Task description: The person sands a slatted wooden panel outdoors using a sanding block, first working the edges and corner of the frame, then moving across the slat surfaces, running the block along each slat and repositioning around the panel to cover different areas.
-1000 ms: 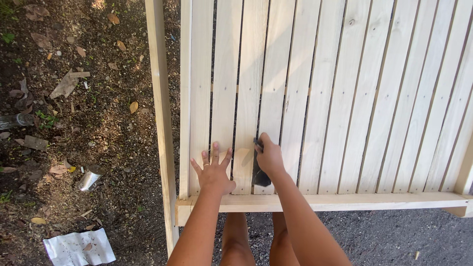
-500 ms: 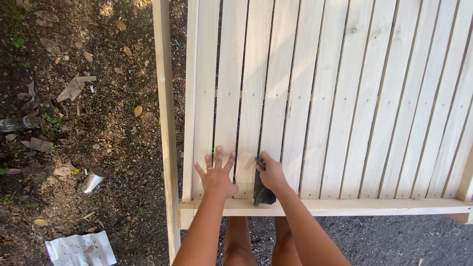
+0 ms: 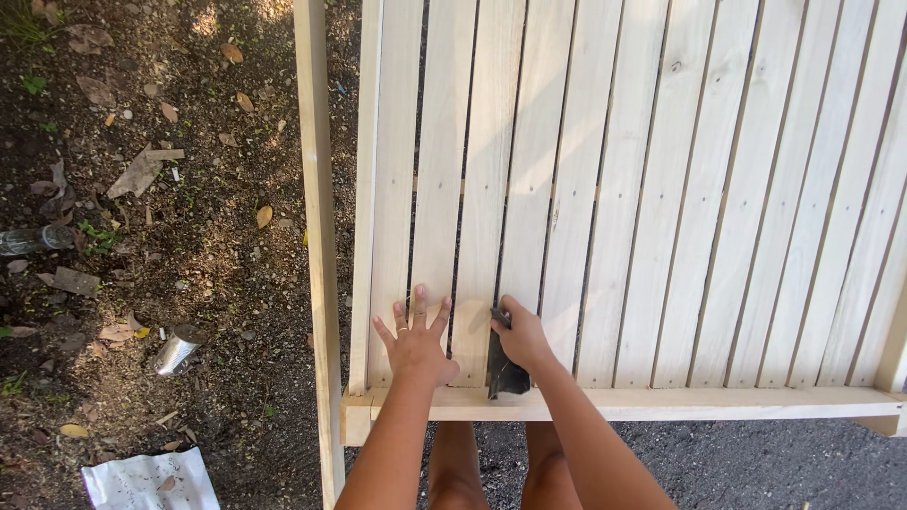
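Hands: left hand [image 3: 416, 345] flat on pale slatted panel [image 3: 661, 208], right hand [image 3: 522, 338] pressing dark sanding sheet [image 3: 504, 373].

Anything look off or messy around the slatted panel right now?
The wooden slat panel looks sound. The litter is on the dirt to its left: a metal can on its side, crumpled white paper, and a scrap of wood.

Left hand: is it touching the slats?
Touching. The head view shows the left hand pressed flat, fingers spread, on the pale slats.
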`<state>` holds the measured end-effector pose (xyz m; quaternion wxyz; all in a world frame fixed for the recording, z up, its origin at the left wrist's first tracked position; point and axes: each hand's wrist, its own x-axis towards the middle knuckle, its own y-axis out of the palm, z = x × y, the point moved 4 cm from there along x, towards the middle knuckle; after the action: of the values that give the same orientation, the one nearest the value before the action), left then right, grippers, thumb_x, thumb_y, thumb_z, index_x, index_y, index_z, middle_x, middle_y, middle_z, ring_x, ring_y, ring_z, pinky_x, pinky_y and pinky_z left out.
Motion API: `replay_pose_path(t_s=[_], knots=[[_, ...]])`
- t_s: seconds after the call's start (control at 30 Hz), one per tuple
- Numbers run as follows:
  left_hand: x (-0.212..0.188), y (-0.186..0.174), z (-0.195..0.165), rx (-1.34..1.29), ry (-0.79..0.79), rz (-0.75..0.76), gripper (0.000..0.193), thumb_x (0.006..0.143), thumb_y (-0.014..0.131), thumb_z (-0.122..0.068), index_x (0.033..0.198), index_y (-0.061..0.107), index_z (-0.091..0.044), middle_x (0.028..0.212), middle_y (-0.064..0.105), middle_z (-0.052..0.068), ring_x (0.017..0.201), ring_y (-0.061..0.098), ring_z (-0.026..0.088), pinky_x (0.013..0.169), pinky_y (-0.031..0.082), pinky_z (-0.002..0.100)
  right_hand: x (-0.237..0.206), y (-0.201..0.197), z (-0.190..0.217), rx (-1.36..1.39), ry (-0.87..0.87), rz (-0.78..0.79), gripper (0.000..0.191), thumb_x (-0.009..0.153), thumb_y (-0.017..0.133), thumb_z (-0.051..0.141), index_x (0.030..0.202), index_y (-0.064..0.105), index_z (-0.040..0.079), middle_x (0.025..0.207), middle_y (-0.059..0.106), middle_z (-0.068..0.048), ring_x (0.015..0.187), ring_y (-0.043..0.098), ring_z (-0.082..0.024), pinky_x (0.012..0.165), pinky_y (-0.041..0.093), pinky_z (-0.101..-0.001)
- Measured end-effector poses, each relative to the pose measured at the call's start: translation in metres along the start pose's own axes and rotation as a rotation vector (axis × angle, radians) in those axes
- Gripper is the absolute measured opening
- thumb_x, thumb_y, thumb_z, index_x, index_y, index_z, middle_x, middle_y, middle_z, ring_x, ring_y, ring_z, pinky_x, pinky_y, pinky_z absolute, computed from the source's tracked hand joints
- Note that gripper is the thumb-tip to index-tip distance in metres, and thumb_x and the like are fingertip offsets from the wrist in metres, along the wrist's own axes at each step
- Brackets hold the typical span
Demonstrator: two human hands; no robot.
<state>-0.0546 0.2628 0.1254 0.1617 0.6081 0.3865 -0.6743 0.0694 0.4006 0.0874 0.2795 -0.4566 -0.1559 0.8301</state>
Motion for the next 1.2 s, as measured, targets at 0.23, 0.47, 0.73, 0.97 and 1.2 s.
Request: replay_pose_path(t_s=[0.23, 0.47, 0.73, 0.97, 1.2], knots=[[0.002, 0.001, 0.001, 0.007, 0.025, -0.027, 0.118, 0.074, 0.075, -0.035, 0.162, -0.001, -0.049, 0.173, -0.015, 0.000, 0.159, 0.000, 0.036, 0.122, -0.009, 0.066, 0.009, -0.006, 0.004, 0.088, 0.007, -0.092, 0.021, 0.092, 0.070, 0.013, 0.100, 0.052, 0.006, 0.077, 0.062, -0.019, 0.071, 0.057, -0.036, 0.068, 0.050, -0.0451], [0.002, 0.001, 0.000, 0.012, 0.016, -0.022, 0.117, 0.074, 0.075, -0.035, 0.162, -0.001, -0.049, 0.173, -0.017, 0.001, 0.159, -0.002, 0.037, 0.122, -0.009, 0.065, 0.000, -0.002, 0.006, 0.057, -0.027, -0.061, 0.020, 0.089, 0.071, 0.012, 0.099, 0.055, 0.007, 0.079, 0.064, -0.019, 0.073, 0.059, -0.036, 0.069, 0.049, -0.0446], [0.001, 0.004, 0.000, 0.008, 0.012, -0.024, 0.113, 0.077, 0.074, -0.039, 0.162, 0.000, -0.050, 0.174, -0.016, -0.001, 0.160, 0.000, 0.036, 0.123, -0.008, 0.066, -0.014, 0.005, 0.003, 0.026, 0.016, -0.047, 0.022, 0.089, 0.072, 0.012, 0.100, 0.054, 0.005, 0.080, 0.065, -0.021, 0.076, 0.061, -0.039, 0.071, 0.050, -0.0447], [0.005, 0.005, -0.001, 0.020, 0.013, -0.041, 0.118, 0.075, 0.075, -0.034, 0.163, -0.002, -0.048, 0.173, -0.017, 0.001, 0.159, -0.001, 0.037, 0.121, -0.008, 0.066, 0.046, -0.038, 0.038, 0.106, -0.074, -0.189, 0.023, 0.089, 0.073, 0.014, 0.101, 0.056, 0.005, 0.086, 0.067, -0.019, 0.078, 0.062, -0.037, 0.072, 0.051, -0.0436], [0.010, 0.011, 0.003, 0.012, 0.027, -0.040, 0.119, 0.073, 0.076, -0.034, 0.162, -0.001, -0.049, 0.174, -0.016, -0.001, 0.159, 0.000, 0.037, 0.122, -0.007, 0.066, 0.030, -0.134, 0.066, 0.177, -0.143, -0.443, 0.021, 0.100, 0.068, 0.016, 0.120, 0.062, 0.010, 0.106, 0.073, -0.015, 0.096, 0.071, -0.029, 0.080, 0.055, -0.0355]])
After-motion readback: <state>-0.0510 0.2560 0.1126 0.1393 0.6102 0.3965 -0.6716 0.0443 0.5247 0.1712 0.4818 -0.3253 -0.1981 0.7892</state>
